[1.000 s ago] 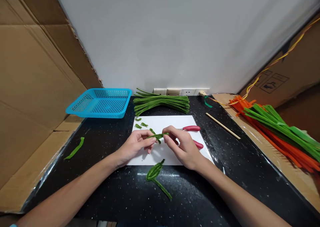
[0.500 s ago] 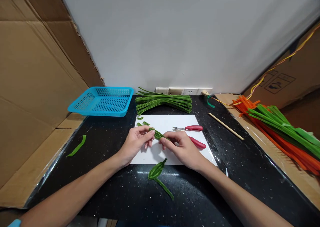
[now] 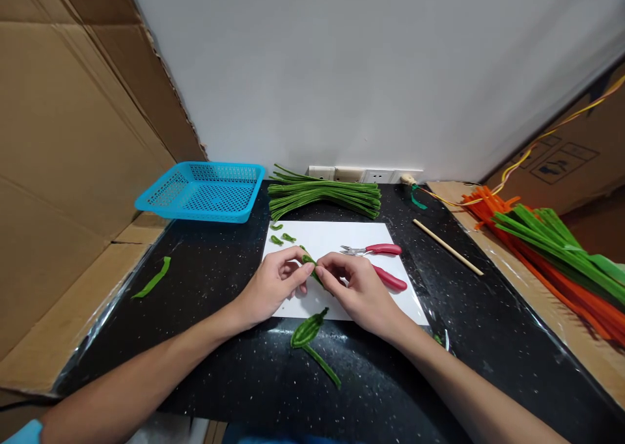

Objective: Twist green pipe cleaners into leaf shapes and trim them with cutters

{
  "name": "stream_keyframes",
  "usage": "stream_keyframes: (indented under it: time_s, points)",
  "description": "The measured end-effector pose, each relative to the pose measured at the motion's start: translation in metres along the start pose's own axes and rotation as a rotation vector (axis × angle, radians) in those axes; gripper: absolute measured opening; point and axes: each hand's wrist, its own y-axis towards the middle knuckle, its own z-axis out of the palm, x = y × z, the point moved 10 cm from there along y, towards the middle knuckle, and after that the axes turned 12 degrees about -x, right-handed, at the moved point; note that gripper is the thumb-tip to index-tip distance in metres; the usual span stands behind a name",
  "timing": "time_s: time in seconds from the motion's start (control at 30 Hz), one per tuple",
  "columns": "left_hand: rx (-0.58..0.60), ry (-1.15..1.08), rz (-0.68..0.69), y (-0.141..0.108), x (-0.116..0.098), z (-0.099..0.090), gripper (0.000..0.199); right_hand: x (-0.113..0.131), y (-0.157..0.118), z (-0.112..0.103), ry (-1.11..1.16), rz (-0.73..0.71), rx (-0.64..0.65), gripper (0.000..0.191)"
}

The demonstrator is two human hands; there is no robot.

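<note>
Both hands work over the white sheet (image 3: 322, 232), which lies on the black speckled worktop (image 3: 219, 372). The left hand (image 3: 278, 278) is closed at thumb and forefinger on a green chenille piece (image 3: 307, 259); the right hand (image 3: 359, 291) pinches the same piece in like manner. The piece lies between the two sets of fingertips, slanting down toward the right hand, with its upper end showing just above the left thumb (its lower part is largely covered by the fingers, so its full shape cannot be told). The fingertips of the two hands are close together. Three small green curls (image 3: 288, 237) rest at the sheet's far left corner, apart from the grip. Red-handled pliers (image 3: 384, 249) lie spread to the right, their lower handle partly hidden by the right hand. Nearer the person is a green leaf form (image 3: 307, 332) with a stalk, its dark tip reaching over the sheet's near edge. Beyond the sheet lies a bundle of green chenille stems (image 3: 325, 196), with a blue perforated basket (image 3: 209, 218) to its left.
</note>
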Motion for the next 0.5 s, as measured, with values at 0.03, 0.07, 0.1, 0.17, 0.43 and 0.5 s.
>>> stream_keyframes:
  time_s: [0.03, 0.07, 0.1, 0.17, 0.43, 0.5]
  points:
    - [-0.017, -0.005, -0.012, 0.001, 0.002, -0.002, 0.030, -0.001, 0.000, 0.000, 0.003, 0.006, -0.005, 0.030]
    - [-0.037, -0.009, -0.020, 0.001, 0.003, -0.005, 0.031, -0.001, 0.000, 0.000, 0.005, 0.012, -0.011, 0.030]
    - [-0.056, -0.012, -0.024, 0.002, 0.004, -0.007, 0.032, -0.002, 0.001, -0.001, 0.009, 0.018, -0.019, 0.030]
    - [-0.075, -0.025, -0.031, 0.002, 0.004, -0.009, 0.031, -0.003, 0.002, -0.002, 0.035, 0.032, -0.026, 0.032]
    - [-0.040, -0.339, -0.183, -0.002, 0.009, 0.004, 0.037, -0.002, 0.002, 0.004, 0.283, 0.071, 0.032, 0.036]
    - [-0.024, -0.330, -0.186, -0.002, 0.009, 0.006, 0.038, -0.004, 0.002, 0.005, 0.315, 0.089, 0.038, 0.037]
